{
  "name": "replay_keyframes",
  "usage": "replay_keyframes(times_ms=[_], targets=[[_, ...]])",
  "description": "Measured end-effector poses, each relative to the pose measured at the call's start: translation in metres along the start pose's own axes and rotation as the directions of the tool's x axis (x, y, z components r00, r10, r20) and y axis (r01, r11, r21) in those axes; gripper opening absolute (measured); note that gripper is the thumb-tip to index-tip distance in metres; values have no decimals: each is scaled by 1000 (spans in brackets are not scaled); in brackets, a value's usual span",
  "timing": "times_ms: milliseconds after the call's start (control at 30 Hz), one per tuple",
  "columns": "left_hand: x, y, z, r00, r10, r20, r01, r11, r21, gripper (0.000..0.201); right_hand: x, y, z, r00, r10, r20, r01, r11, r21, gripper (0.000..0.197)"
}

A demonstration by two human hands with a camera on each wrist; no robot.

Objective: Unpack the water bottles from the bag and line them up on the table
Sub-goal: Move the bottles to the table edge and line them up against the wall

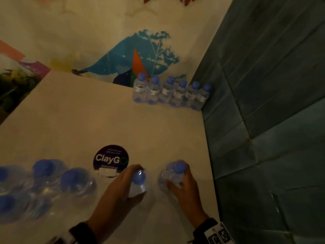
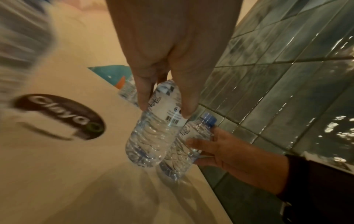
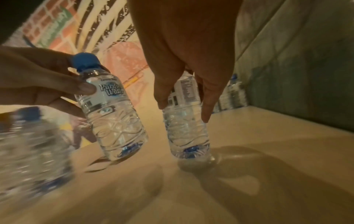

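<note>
While six bottles stand lined up at the table's far corner by the tiled wall, the left hand grips one bottle and the right hand another, fingers curled round each, both just above the tabletop near the ClayGo sticker.

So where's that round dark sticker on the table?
In the head view, the round dark sticker lies flat on the table near the front, just left of the left hand and right of the loose bottles.
</note>
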State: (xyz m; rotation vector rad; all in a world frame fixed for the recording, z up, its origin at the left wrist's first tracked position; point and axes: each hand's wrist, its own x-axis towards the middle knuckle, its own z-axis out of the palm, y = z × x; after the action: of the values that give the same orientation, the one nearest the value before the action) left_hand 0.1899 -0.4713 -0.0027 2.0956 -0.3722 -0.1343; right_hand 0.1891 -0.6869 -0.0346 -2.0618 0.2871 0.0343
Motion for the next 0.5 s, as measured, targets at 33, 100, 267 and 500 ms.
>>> replay_keyframes(times_ms=[33, 100, 267, 500], targets=[[23, 5, 6, 1000, 25, 4, -25, 999, 25, 72, 18, 3, -8, 999, 0, -51, 0, 1000, -7, 55], [72, 12, 21, 997, 75, 17, -76, 996, 52, 60, 57, 8, -23, 991, 15, -135, -15, 1000, -3, 56], [189, 22, 61, 997, 64, 36, -65, 998, 18, 48, 158, 29, -52, 968, 11, -251, -19, 999, -27, 47], [306, 6, 110, 993, 118, 1, -117, 990, 74, 60, 246, 35, -72, 894, -70, -443, 54, 997, -50, 51]])
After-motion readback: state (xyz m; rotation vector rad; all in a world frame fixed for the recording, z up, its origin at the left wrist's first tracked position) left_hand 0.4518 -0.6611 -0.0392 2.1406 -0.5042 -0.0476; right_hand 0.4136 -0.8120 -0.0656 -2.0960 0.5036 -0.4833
